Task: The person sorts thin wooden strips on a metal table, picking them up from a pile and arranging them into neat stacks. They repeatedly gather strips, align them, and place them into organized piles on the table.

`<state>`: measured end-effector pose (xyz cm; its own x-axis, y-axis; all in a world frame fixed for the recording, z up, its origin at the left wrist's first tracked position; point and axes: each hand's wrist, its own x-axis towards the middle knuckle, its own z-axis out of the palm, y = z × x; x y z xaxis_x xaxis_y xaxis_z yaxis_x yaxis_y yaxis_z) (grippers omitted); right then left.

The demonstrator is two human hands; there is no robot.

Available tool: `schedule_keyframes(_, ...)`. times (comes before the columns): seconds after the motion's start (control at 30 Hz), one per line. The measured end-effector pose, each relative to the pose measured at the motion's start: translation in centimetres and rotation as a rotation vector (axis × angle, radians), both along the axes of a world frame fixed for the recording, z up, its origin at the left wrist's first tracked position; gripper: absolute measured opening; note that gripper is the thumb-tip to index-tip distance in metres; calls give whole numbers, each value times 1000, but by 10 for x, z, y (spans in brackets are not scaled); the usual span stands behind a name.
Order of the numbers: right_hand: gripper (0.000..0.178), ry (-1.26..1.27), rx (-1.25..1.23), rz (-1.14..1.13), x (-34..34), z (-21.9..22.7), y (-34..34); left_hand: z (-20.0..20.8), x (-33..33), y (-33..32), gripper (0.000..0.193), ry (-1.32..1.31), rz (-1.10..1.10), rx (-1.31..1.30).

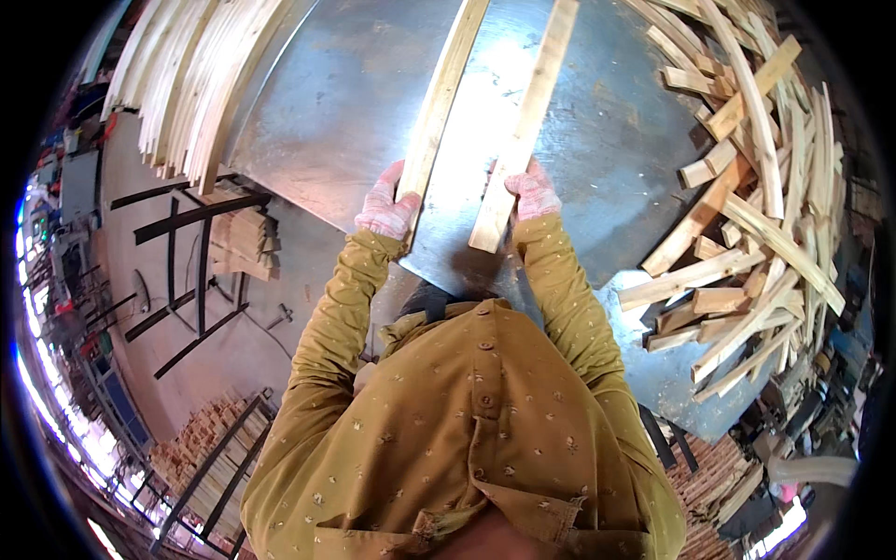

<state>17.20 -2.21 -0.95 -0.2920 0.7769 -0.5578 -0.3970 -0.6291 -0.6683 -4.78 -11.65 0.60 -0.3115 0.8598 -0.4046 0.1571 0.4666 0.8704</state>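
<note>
Two long pale wooden strips lie lengthwise over a grey metal tabletop [317,121], running away from me with a gap between them. My left hand [387,203], in a pinkish-white glove, is closed around the near end of the left wooden strip [444,89]. In the same kind of glove, my right hand [534,189] grips the right wooden strip [527,121] a little short of its near end. That end reaches toward my body, close to the table's front edge. The far ends of both strips run up to the top of the view.
A loose heap of wooden offcuts [719,271] covers the table's right side. Long straight strips [201,84] are stacked at the far left. Black metal frames [201,219] stand on the floor to the left, beside a small wood stack [245,238]. More stacked wood [210,457] sits at lower left.
</note>
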Motion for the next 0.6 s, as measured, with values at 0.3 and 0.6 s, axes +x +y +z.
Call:
schedule_keyframes(0.3,51,-854,532,976,-37,49,-13,-1,16,4,73,493,-301,-147)
schedule_keyframes(0.6,56,-1968,1432,-35,225,208,79,-2,-33,-22,69,822,-204,-262)
